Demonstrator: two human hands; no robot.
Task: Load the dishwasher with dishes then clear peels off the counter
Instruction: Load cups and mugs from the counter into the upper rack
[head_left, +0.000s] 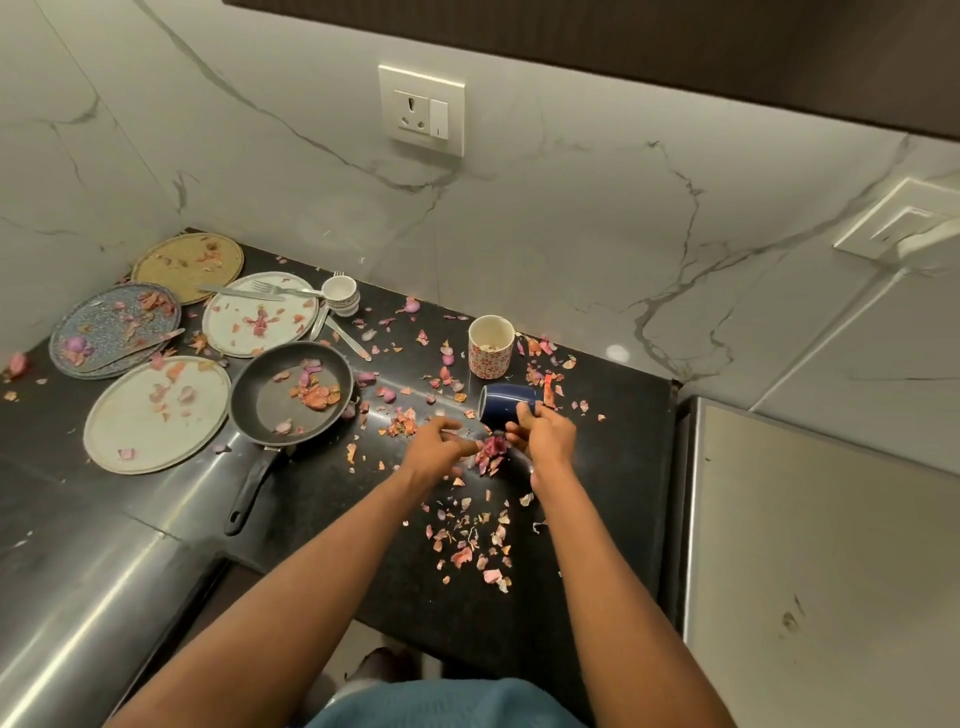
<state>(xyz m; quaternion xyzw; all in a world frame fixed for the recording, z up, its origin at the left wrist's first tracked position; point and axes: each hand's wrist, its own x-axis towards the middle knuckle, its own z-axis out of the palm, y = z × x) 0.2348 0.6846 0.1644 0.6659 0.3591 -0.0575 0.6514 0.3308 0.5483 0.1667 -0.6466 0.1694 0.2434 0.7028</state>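
My right hand grips a dark blue mug tipped on its side, mouth facing left, just above the black counter. A clump of purple onion peels lies below the mug, between my hands. My left hand hovers beside that clump, fingers bent loosely, holding nothing that I can make out. Pink and orange peels are scattered across the counter. A patterned white mug stands upright behind the blue one.
At the left lie a black frying pan with peels in it, two white plates, a blue patterned plate, a woven mat, cutlery and small white cups. A steel surface adjoins the counter on the right.
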